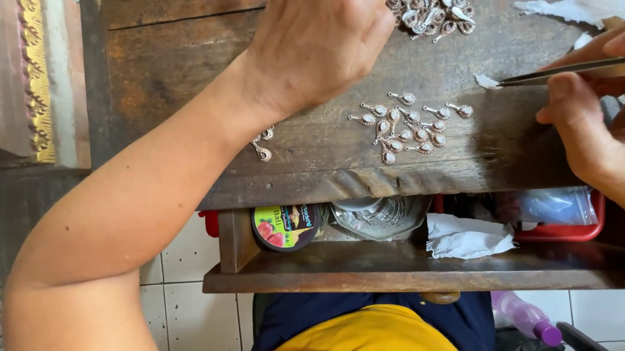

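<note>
Right hand [610, 126] pinching tweezers [579, 70], tips pointing at silver charms [409, 125] lying on table [170, 68]; left hand [327, 37] hovering above, grip unclear.

hands [331, 40], tweezers [579, 70], silver pendants [409, 125], wooden table [170, 68]

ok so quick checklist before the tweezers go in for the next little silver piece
1. Tweezers held in the right hand, tips pointing toward the pieces: ok.
2. Tips free of any piece: ok, nothing shows between them.
3. Loose silver pieces spread on the wooden bench, apart enough to pick one: ok.
4. Left hand out of the tweezers' path: ok, it sits above the spread, beside the heap.
5. Two stray pieces near the left wrist could get swept off: not ok.
6. Open drawer under the bench edge to catch drops: ok.
</note>
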